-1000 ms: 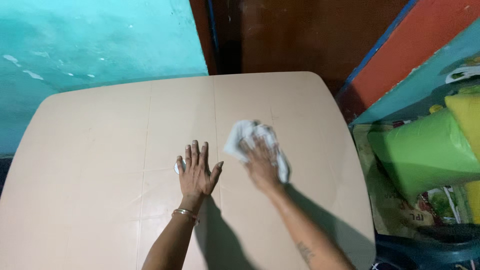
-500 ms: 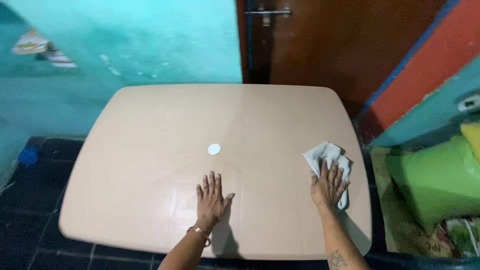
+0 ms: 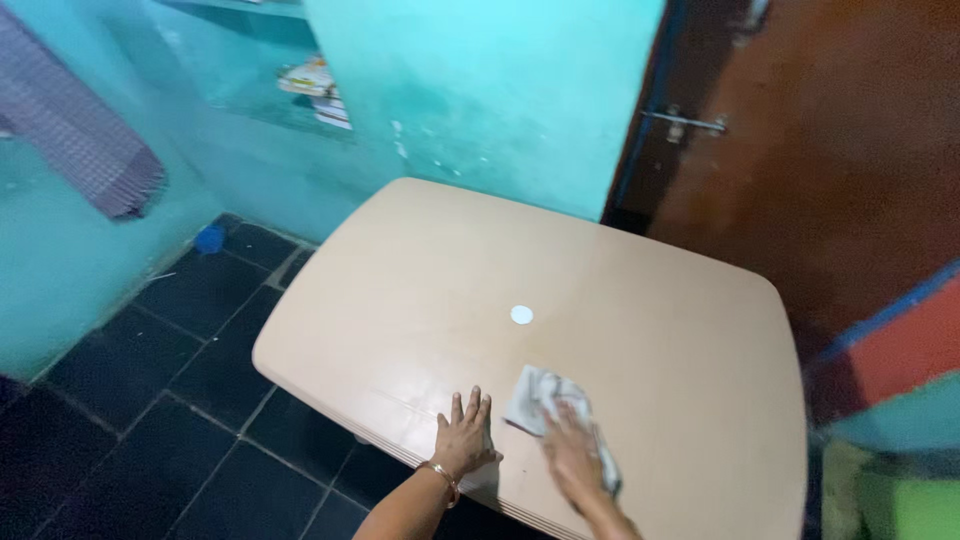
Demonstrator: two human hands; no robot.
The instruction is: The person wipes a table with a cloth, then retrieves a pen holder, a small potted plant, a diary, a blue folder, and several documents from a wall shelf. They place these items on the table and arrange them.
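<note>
Both of your hands are flat on the near edge of the bench (image 3: 640, 300). Your left hand (image 3: 466, 438) lies open, palm down, fingers spread, holding nothing and only touching the bare beige top. Your right hand (image 3: 572, 458) is open too, blurred, pressed palm down on the white cloth (image 3: 540, 398), not closed around it.

Largest first: the bench is a wide beige plastic-looking top with rounded corners, glossy near your hands, so I judge it slick under fabric. It stands on a dark tiled floor (image 3: 150, 400) against a turquoise wall (image 3: 480, 90), with a brown door (image 3: 830, 150) behind its far right corner.

Next, the cloth: it lies crumpled just right of your left hand, partly under your right palm, close to the near edge. It looks thin, soft and light, with no stiffness, and should bunch and slide easily. I judge a flat palm over its middle, or a pinch of a gathered fold, the best hold.

Smallest: 1 white round cap (image 3: 521, 314) sits in the bench's middle, apart from the cloth.
</note>
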